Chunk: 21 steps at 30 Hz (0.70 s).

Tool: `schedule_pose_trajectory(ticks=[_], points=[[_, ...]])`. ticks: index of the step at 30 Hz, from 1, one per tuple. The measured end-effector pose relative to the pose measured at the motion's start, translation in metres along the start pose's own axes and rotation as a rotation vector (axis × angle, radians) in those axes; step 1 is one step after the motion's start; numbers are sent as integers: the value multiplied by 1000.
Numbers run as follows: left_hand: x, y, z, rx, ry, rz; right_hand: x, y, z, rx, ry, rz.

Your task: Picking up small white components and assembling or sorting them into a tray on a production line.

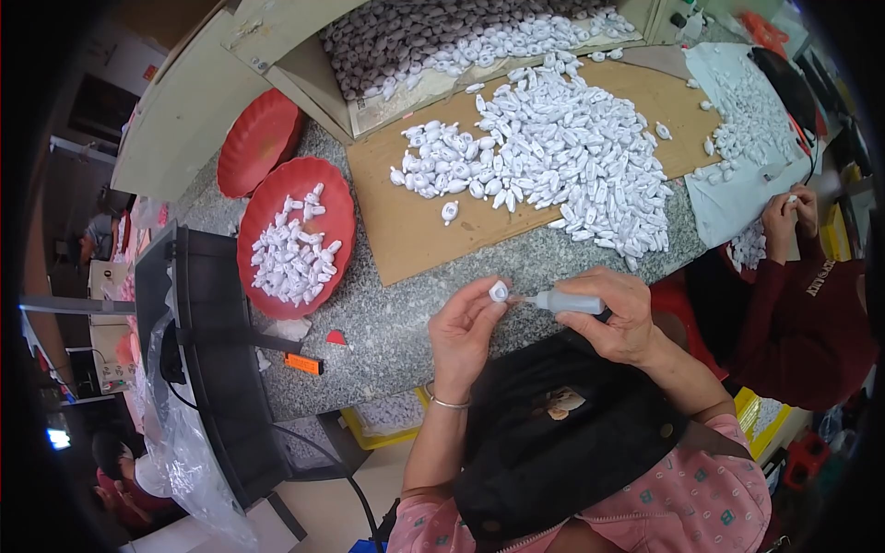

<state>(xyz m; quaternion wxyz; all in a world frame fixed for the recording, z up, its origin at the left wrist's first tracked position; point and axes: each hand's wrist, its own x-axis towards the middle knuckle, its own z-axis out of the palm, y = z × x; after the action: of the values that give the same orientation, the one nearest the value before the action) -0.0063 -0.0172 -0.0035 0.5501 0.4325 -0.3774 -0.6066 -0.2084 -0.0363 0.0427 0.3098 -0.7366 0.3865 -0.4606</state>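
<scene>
- From my end, I have the left hand (461,334) with thumb and fingers pinching one small white piece (499,291), held up over the near edge of the speckled surface (387,336).
- My right hand (616,315) has its fingers wrapped around a translucent squeeze bottle (573,302), its thin tip pointing left at the piece; whether they touch I can't tell.
- I judge the step in hand to be dosing or touching up this piece from the bottle.
- To my mind, the next move calls for a steady left pinch, a well-aimed tip and a light squeeze.
- Many similar pieces lie heaped on the cardboard (392,249), others in the red dish (339,207) to the left.
</scene>
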Motion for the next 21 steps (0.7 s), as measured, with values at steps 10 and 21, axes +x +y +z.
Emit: schedule_pose_trajectory(ticks=[10,21], points=[[0,0,-2,10,12,-4,0,2,-1,-6,-4,11],[2,0,-21,17,97,6,-27,29,-1,525,163,320]])
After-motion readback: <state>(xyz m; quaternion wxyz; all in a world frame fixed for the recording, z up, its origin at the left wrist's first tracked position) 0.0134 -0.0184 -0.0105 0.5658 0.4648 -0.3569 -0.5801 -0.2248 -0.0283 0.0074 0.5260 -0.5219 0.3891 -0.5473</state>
